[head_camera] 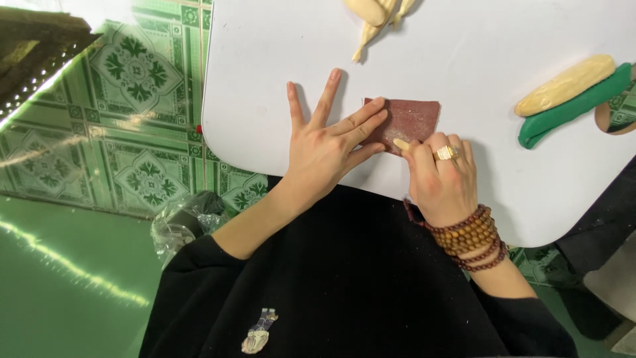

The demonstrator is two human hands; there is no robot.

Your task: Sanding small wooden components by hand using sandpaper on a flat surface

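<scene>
A white worktop (278, 46) with rounded corners carries the items under inspection. A rectangular sheet of reddish-brown sandpaper (411, 119) lies flat near the middle of the near edge. The left hand (328, 142) rests palm down on the worktop, fingers spread wide, with two fingertips (377, 109) pressing on the left end of the sandpaper; it grasps nothing. The right hand (440, 176) is closed narrowly around a small pale piece (401, 144), whose rounded tip shows beyond the fingers and touches the near edge of the sandpaper. This hand wears a gold ring (445, 153), and the wrist carries several loops of brown bead bracelets (467, 235). To the far right lie a pale elongated carved piece (564, 85) and, just beside it on its near side, a green curved piece (573, 106); the two appear to touch. At the far edge, partly out of view, lies another pale carved object (374, 16). The person wears a black garment (351, 292). Green patterned floor tiles (132, 86) lie to the left of the worktop.
</scene>
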